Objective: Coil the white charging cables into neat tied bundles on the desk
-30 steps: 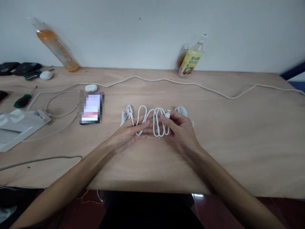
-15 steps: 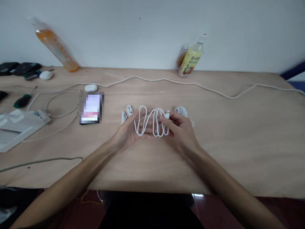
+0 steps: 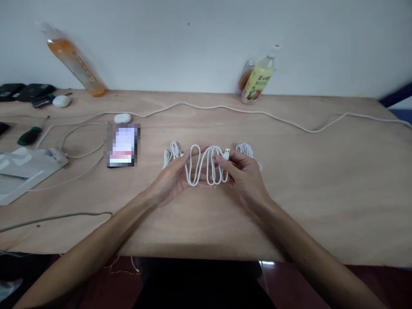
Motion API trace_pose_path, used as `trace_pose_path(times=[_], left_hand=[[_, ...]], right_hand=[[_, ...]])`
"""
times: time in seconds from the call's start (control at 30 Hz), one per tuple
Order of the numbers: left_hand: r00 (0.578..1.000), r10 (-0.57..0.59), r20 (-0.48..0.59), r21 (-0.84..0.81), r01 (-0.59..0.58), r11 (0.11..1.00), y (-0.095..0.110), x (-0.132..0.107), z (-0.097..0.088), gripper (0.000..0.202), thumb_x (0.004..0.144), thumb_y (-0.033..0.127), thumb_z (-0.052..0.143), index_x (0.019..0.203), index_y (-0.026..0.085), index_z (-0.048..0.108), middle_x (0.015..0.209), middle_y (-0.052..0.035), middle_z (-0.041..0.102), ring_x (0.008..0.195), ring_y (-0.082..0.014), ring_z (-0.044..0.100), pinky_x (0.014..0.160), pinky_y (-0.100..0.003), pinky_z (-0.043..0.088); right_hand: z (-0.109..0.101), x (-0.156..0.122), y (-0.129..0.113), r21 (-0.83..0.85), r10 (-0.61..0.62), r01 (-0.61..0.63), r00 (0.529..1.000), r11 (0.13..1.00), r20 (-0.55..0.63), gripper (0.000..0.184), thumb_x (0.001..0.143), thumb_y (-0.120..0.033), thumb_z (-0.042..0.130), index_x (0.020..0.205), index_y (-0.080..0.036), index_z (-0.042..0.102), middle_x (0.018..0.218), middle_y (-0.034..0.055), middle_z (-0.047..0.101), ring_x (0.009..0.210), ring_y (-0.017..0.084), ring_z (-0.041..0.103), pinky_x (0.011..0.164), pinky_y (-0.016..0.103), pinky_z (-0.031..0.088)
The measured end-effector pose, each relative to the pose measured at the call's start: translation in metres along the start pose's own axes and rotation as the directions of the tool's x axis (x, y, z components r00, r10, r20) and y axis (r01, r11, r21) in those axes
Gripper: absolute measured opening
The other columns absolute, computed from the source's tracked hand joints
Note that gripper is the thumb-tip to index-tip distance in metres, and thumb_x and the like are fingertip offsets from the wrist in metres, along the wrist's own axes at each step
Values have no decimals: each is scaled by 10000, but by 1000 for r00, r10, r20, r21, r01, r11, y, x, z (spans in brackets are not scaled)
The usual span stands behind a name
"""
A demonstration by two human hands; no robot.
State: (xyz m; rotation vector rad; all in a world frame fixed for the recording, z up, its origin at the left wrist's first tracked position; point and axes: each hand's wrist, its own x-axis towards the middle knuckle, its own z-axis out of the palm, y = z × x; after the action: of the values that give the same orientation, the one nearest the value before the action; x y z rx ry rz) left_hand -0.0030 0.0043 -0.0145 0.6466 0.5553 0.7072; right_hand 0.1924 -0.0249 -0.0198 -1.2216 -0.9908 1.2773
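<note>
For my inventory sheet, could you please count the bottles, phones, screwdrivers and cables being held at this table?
Bottles: 2, orange bottle and yellow bottle
Phone: 1
Screwdriver: 1
White cable, held: 1
Total: 5

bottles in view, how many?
2. The orange bottle leans tilted at the back left; the yellow-labelled bottle is at the back, right of centre. A brownish thing behind it is partly hidden and may be a third.
</note>
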Motion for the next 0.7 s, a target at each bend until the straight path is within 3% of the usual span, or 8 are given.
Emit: trace_pose_path(times=[0.23, 0.7], left_hand=[[997, -14, -79, 2, 15, 1000, 0, -1, 6, 445, 1177, 283, 403, 1559, 153, 592, 1318, -220, 799, 1059, -312, 841, 1010, -543, 668], [997, -15, -77, 11, 16, 1000, 2, -1, 8, 456, 1182, 282, 344, 1542, 134, 582, 1314, -226, 797, 1096, -319, 829, 1017, -564, 660]], right_hand=[[1, 1, 0, -16, -19, 19, 1000, 1000, 6, 394, 745, -570, 913, 776, -209, 759, 648, -38, 576, 520, 83, 431, 443, 229, 344], [1, -1, 0, 39, 42, -42, 999, 998, -6, 417, 792, -605, 870, 854, -200, 793, 653, -28, 595, 504, 82, 433, 417, 221, 327]])
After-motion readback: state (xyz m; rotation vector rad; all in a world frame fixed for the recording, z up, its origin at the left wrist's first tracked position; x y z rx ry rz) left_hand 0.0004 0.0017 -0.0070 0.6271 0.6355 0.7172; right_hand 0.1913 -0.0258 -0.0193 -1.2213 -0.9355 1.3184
